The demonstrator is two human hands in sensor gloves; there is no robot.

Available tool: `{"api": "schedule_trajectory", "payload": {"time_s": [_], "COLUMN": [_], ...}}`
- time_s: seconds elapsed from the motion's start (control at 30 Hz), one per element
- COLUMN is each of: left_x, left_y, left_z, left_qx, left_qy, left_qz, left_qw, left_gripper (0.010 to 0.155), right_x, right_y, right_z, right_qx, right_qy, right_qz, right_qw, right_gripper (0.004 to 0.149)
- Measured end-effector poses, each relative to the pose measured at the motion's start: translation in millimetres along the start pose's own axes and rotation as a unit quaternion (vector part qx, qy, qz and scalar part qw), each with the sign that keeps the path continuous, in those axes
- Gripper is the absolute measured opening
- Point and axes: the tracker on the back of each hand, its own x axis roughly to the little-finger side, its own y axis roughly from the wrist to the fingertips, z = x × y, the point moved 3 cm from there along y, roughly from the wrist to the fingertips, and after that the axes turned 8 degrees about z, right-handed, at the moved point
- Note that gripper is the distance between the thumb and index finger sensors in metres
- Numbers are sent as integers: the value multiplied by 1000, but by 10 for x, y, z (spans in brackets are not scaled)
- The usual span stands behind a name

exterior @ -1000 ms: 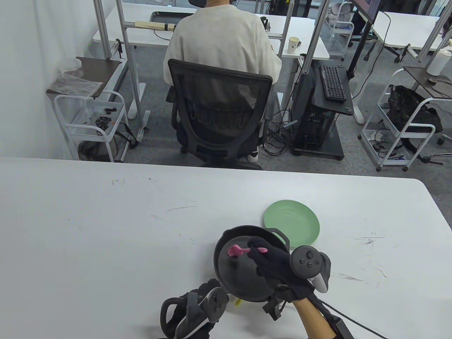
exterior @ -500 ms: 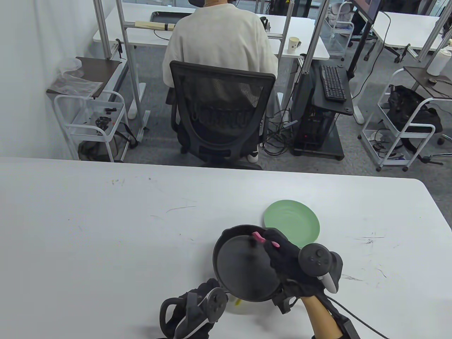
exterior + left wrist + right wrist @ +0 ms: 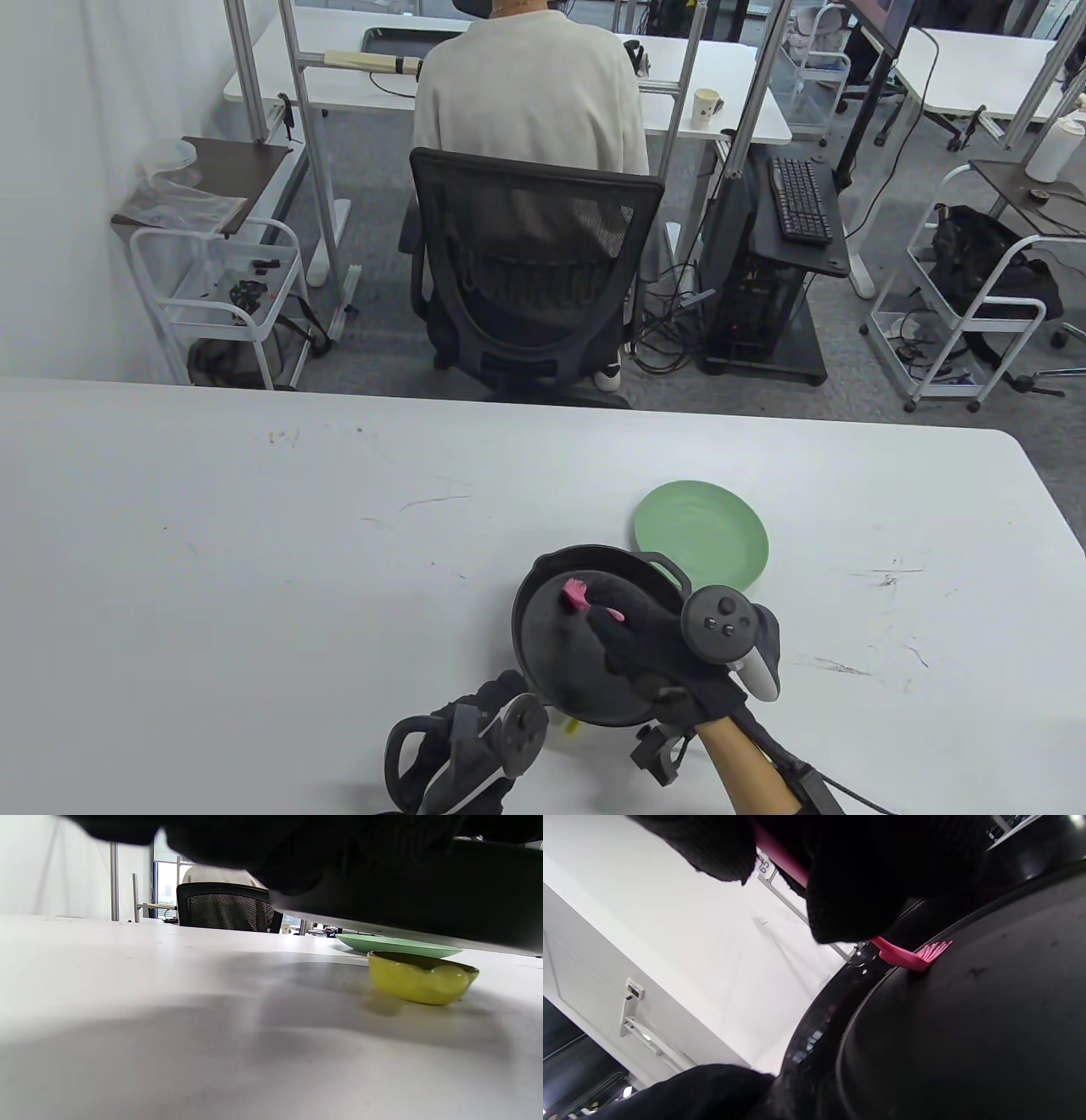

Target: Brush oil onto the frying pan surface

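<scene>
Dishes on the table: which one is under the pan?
The small yellow dish: it sits beneath the raised frying pan. The green plate lies flat beyond the pan's far edge.

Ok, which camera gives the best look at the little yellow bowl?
The left wrist view: the yellow bowl sits unobstructed on the table, its side and rim plain. The table view shows only a sliver beneath the frying pan. The right wrist view doesn't show it.

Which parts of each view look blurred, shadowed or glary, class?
Table view: sharp, evenly lit, straight edges bowed by the wide lens. Left wrist view: the left hand is a dark blur across the top; a soft shadow surrounds the yellow dish. Right wrist view: tilted, highlights glint on the frying pan rim, pink brush sharp.
</scene>
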Motion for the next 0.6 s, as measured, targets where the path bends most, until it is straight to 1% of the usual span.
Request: {"api": "schedule_trajectory", "payload": {"time_s": [0.17,0.2,0.27,0.33,0.4,0.5,0.57,0.6], "left_x": [-4,-4,-8,-13,-16,-12,-3,-4], "left_y": [1,1,2,2,3,4,5,3], "left_z": [-2,-2,-2,-6,-10,-7,0,-4], "left_qx": [2,2,1,0,-3,-3,-1,-3], "left_qy": [1,1,0,1,2,0,-2,0], "left_qz": [0,1,1,2,4,3,1,1], "left_qw": [1000,1000,1000,1000,1000,1000,1000,1000], "left_gripper": [63,63,63,63,63,63,63,63], "right_x": [-20,-24,-43,-59,-48,-17,-13,-12], "right_y": [10,7,-7,-7,-5,-3,-10,-18], "right_z": [-41,-28,33,63,65,70,106,119], "right_qx": [-24,-18,13,15,8,12,34,37], "right_qy": [52,59,70,86,111,95,58,34], "right_qz": [13,16,25,37,30,21,5,0], "right_qw": [998,998,997,995,993,995,998,999], "right_gripper": [57,57,57,56,56,56,55,55]}}
